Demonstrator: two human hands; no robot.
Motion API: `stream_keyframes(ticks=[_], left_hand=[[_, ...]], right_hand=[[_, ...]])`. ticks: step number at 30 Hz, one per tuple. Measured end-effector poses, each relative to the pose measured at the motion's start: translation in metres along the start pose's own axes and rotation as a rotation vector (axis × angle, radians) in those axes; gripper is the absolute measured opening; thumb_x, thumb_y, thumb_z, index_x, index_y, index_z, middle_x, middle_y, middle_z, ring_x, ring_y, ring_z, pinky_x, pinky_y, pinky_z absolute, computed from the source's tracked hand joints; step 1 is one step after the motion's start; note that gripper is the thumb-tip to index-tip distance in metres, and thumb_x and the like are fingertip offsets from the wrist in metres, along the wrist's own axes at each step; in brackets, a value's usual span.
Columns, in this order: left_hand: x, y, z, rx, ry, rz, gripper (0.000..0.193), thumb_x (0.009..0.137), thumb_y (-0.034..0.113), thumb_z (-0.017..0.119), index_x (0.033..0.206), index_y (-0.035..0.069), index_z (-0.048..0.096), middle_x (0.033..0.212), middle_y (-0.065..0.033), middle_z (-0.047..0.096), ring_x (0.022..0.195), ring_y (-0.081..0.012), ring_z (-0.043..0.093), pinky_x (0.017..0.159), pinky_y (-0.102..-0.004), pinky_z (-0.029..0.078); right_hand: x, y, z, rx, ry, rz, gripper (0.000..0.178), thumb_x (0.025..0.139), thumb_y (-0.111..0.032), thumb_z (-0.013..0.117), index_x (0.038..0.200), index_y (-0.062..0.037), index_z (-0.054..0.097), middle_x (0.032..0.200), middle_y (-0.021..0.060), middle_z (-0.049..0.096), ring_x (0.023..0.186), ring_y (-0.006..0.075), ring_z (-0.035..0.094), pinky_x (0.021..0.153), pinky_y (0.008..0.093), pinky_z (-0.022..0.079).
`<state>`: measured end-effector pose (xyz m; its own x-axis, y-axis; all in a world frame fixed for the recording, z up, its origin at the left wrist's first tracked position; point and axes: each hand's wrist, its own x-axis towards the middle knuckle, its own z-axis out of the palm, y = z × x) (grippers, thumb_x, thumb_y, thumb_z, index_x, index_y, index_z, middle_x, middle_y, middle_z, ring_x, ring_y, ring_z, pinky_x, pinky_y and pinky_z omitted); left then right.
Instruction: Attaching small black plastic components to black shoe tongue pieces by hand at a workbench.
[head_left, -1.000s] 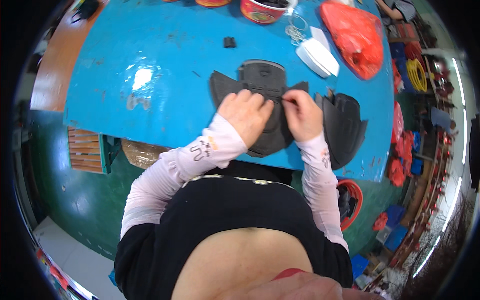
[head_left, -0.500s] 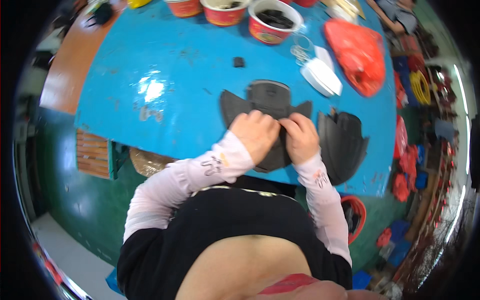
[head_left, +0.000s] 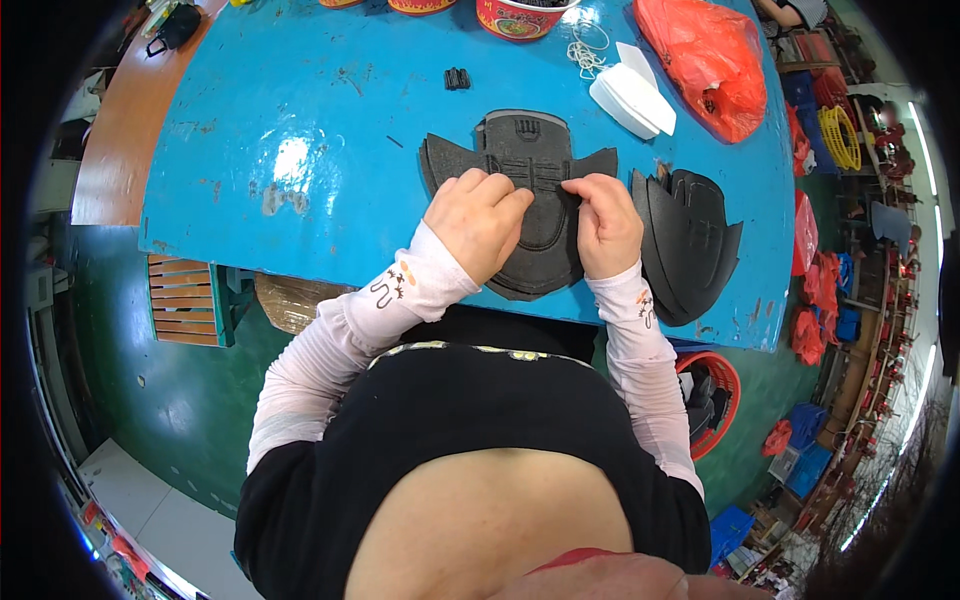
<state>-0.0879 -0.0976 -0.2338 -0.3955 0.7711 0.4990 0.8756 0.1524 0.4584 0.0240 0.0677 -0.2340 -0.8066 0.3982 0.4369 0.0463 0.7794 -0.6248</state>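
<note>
Our curled left hand (head_left: 475,225) and right hand (head_left: 608,228) flanked the black piece (head_left: 543,225), likely steadying it; we couldn't tell whether either gripped.

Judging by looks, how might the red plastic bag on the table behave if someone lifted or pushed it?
The red plastic bag would probably flop and change shape, since its skin looks thin and creased. Its glossy surface may feel slippery. Lying broad on the blue table, it seems likelier to slide than roll.
</note>
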Motion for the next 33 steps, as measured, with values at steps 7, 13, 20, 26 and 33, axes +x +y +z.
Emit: stream_keyframes(ticks=[7, 13, 20, 26, 33], left_hand=[[0.007, 0.011, 0.010, 0.144, -0.058, 0.039, 0.028, 0.072, 0.008, 0.063, 0.100, 0.009, 0.066, 0.079, -0.0027, 0.051, 0.075, -0.0214, 0.053, 0.062, -0.0340, 0.043], [0.003, 0.015, 0.008, 0.224, -0.112, 0.032, 0.028, 0.073, 0.010, 0.063, 0.101, 0.008, 0.065, 0.079, -0.0020, 0.051, 0.076, -0.0197, 0.053, 0.062, -0.0331, 0.043], [0.002, 0.006, -0.010, -0.434, 0.122, -0.292, 0.027, 0.077, -0.004, 0.070, 0.103, 0.002, 0.065, 0.098, -0.0094, 0.061, 0.080, -0.0177, 0.061, 0.070, -0.0261, 0.048], [-0.015, 0.013, -0.020, -1.094, -0.012, -0.535, 0.018, 0.084, 0.002, 0.068, 0.102, -0.001, 0.066, 0.100, -0.0065, 0.063, 0.088, -0.0115, 0.060, 0.074, -0.0237, 0.049], [-0.020, 0.024, -0.017, -1.199, 0.046, -0.461, 0.024, 0.085, -0.007, 0.064, 0.109, -0.003, 0.064, 0.107, -0.0104, 0.061, 0.101, -0.0155, 0.059, 0.087, -0.0265, 0.048]], right_hand=[[-0.004, 0.000, 0.002, -0.081, -0.070, -0.128, 0.026, 0.075, 0.009, 0.057, 0.092, -0.0062, 0.068, 0.089, 0.0110, 0.059, 0.082, 0.0300, 0.060, 0.072, 0.0373, 0.049], [-0.006, -0.001, 0.009, -0.132, 0.004, -0.171, 0.024, 0.072, 0.009, 0.060, 0.089, -0.0047, 0.068, 0.089, 0.0105, 0.059, 0.084, 0.0301, 0.060, 0.073, 0.0374, 0.049], [-0.009, -0.004, -0.005, 0.250, 0.282, 0.140, 0.018, 0.083, 0.009, 0.055, 0.095, -0.0012, 0.063, 0.097, 0.0136, 0.062, 0.079, 0.0232, 0.062, 0.069, 0.0298, 0.050], [-0.024, -0.056, 0.000, 0.660, -0.093, 0.236, 0.017, 0.085, -0.008, 0.068, 0.101, -0.0041, 0.061, 0.094, 0.0063, 0.063, 0.083, 0.0131, 0.062, 0.073, 0.0260, 0.050], [-0.028, -0.058, -0.001, 0.717, -0.074, 0.290, 0.017, 0.088, -0.005, 0.064, 0.102, -0.0030, 0.056, 0.090, 0.0052, 0.065, 0.081, 0.0110, 0.064, 0.070, 0.0251, 0.050]])
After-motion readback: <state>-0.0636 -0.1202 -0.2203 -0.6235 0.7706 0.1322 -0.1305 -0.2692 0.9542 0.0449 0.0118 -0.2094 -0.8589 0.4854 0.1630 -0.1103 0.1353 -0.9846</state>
